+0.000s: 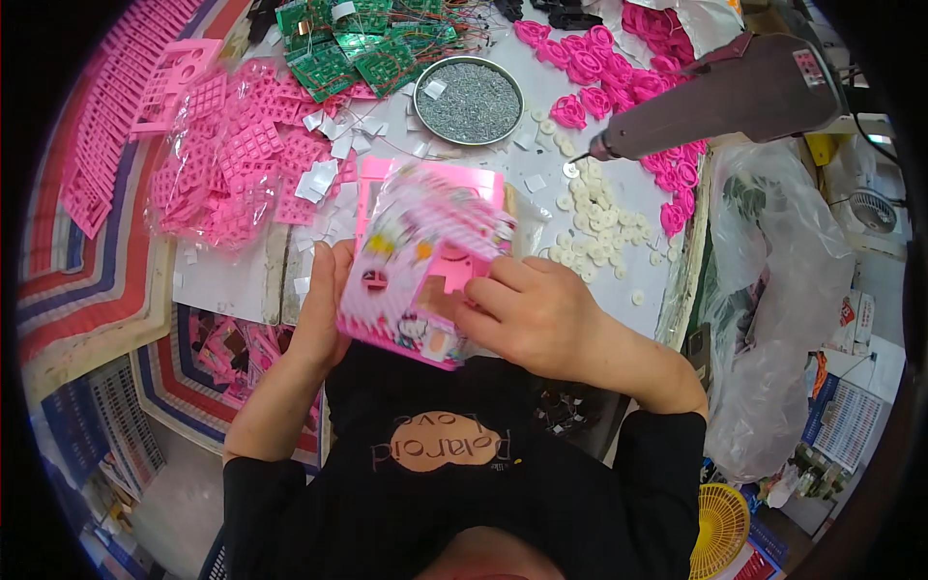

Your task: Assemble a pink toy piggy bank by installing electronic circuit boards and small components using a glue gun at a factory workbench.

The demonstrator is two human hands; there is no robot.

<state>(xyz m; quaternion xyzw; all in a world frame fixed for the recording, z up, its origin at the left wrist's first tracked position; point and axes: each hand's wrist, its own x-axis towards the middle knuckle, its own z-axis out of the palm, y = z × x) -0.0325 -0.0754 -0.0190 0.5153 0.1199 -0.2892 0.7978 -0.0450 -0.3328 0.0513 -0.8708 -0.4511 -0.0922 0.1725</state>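
A pink plastic toy panel (387, 290) with striped, flowery cartoon print and several cut-outs is tilted near the table's front edge, partly blurred. My left hand (329, 300) grips its left side, thumb up along the edge. At its right side, the curled fingers of my right hand (527, 309) press on the panel beside a cut-out; the fingertips are partly hidden. Just behind it lies another flat pink plastic piece (483, 181), largely covered by the printed one. To the right is a scatter of small cream-white round discs (599, 217).
A dark electric screwdriver (715, 101) hangs at the right, its tip over the discs. Beyond the panel stands a round tin of small screws (469, 101). Green circuit boards (358, 48), bagged pink keypads (217, 159) and pink rings (604, 63) cover the back. A clear plastic bag (773, 319) hangs right.
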